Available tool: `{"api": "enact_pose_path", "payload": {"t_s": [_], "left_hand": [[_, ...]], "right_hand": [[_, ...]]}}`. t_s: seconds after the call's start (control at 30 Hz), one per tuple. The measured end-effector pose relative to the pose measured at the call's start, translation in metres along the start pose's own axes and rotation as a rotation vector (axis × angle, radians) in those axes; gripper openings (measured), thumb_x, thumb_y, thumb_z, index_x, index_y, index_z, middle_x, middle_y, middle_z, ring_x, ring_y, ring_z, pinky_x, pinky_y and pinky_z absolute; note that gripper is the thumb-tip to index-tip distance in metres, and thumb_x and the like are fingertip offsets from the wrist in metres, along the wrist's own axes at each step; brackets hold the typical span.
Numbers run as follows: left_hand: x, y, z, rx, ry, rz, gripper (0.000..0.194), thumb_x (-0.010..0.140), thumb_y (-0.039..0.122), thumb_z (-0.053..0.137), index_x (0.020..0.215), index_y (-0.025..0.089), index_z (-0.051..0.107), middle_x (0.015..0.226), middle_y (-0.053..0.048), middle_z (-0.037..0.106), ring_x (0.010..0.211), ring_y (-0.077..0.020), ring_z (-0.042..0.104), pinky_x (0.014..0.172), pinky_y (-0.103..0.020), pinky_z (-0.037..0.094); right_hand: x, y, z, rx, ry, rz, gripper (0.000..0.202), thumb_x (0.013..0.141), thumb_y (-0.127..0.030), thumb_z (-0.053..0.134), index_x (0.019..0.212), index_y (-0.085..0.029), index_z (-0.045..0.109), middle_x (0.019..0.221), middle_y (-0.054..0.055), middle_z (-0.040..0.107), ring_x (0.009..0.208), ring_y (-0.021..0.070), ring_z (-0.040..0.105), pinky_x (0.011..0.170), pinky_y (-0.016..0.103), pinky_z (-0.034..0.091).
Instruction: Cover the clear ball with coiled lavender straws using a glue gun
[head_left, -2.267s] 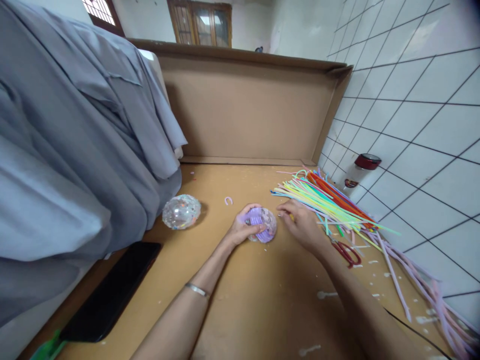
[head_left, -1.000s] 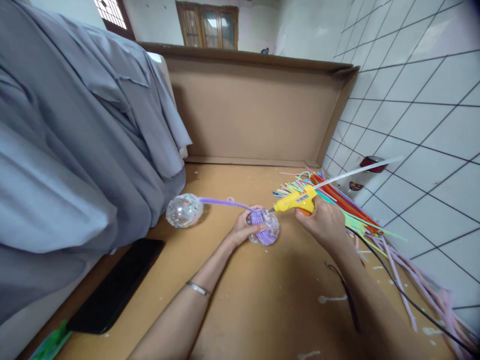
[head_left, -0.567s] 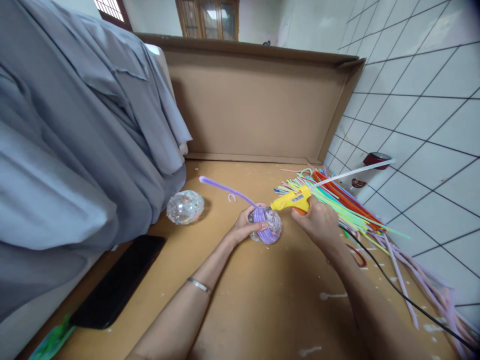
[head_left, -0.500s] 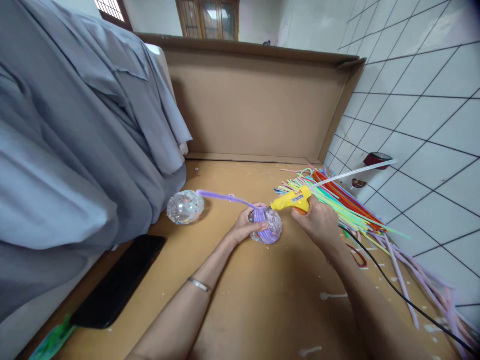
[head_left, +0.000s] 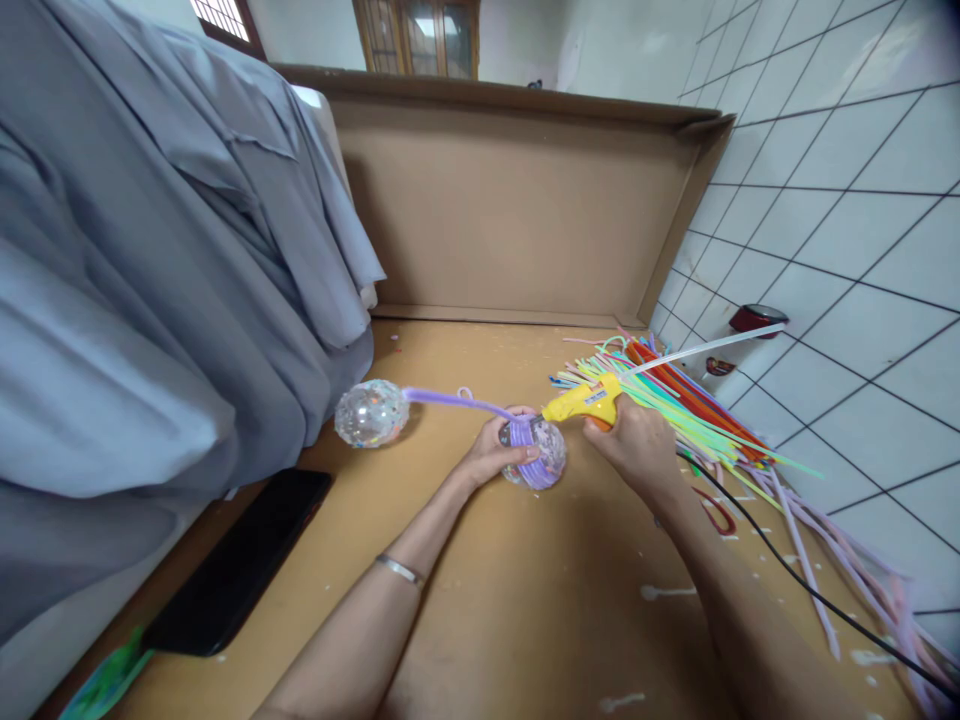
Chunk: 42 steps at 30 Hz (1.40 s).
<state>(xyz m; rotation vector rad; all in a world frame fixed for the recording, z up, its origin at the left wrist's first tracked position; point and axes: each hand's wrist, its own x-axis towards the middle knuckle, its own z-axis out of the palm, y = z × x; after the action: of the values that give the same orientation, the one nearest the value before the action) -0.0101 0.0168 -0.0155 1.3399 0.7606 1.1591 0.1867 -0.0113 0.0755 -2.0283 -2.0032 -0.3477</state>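
Observation:
My left hand [head_left: 491, 455] is closed around a clear speckled ball [head_left: 553, 447] low over the table. A purple pipe cleaner [head_left: 529, 470] is wound around the ball in several turns, and its loose end [head_left: 450, 398] sticks out leftward. In my right hand [head_left: 641, 440] is a yellow glue gun [head_left: 581, 400], its nozzle touching or very close to the purple turns. A clear glue stick [head_left: 697, 348] juts from the gun's rear. A second clear ball [head_left: 372, 413], with no winding, rests on the table to the left.
Many coloured pipe cleaners [head_left: 675, 400] lie at the right by the tiled wall [head_left: 862, 250]. A black cord [head_left: 787, 575] runs from the gun. At left are a black phone [head_left: 240, 560] and grey cloth [head_left: 187, 250]. A cardboard panel [head_left: 510, 210] stands behind.
The loose end of the pipe cleaner has shifted slightly down and to the right. Both hands, the ball and the glue gun stay almost where they were.

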Motion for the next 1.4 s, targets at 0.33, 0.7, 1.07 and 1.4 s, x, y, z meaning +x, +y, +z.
{"api": "enact_pose_path", "payload": {"t_s": [0.33, 0.7, 1.07, 1.4], "left_hand": [[0.0004, -0.001, -0.0008, -0.002, -0.011, -0.017, 0.07, 0.049, 0.037, 0.083, 0.111, 0.014, 0.058, 0.095, -0.004, 0.063, 0.084, -0.0179, 0.058, 0.075, -0.025, 0.045], [0.0002, -0.0008, -0.0012, 0.008, -0.015, 0.013, 0.067, 0.051, 0.036, 0.082, 0.11, 0.014, 0.058, 0.094, -0.004, 0.061, 0.083, -0.0162, 0.056, 0.074, -0.024, 0.044], [-0.0008, 0.0016, 0.0001, 0.027, -0.023, -0.004, 0.069, 0.049, 0.038, 0.083, 0.11, 0.015, 0.059, 0.1, -0.005, 0.062, 0.089, -0.0187, 0.057, 0.078, -0.025, 0.044], [0.0001, -0.0013, -0.0002, -0.009, -0.038, -0.001, 0.068, 0.05, 0.036, 0.083, 0.11, 0.016, 0.059, 0.097, -0.004, 0.061, 0.085, -0.0168, 0.057, 0.075, -0.024, 0.045]], "right_hand": [[0.0013, 0.0014, -0.0006, -0.005, -0.024, 0.028, 0.035, 0.079, -0.043, 0.05, 0.093, -0.013, 0.061, 0.073, 0.013, 0.067, 0.068, 0.0253, 0.062, 0.053, 0.028, 0.021], [0.0016, -0.0015, -0.0016, 0.013, -0.016, 0.011, 0.033, 0.079, -0.041, 0.052, 0.091, -0.012, 0.061, 0.071, 0.013, 0.067, 0.066, 0.0247, 0.062, 0.053, 0.028, 0.021], [0.0017, 0.0037, -0.0013, -0.023, -0.023, -0.021, 0.032, 0.079, -0.041, 0.049, 0.088, -0.013, 0.061, 0.072, 0.013, 0.067, 0.066, 0.0242, 0.061, 0.052, 0.028, 0.021], [0.0035, 0.0072, -0.0047, -0.009, -0.076, -0.029, 0.032, 0.079, -0.041, 0.05, 0.087, -0.013, 0.063, 0.076, 0.013, 0.068, 0.069, 0.0238, 0.061, 0.053, 0.028, 0.022]]}}
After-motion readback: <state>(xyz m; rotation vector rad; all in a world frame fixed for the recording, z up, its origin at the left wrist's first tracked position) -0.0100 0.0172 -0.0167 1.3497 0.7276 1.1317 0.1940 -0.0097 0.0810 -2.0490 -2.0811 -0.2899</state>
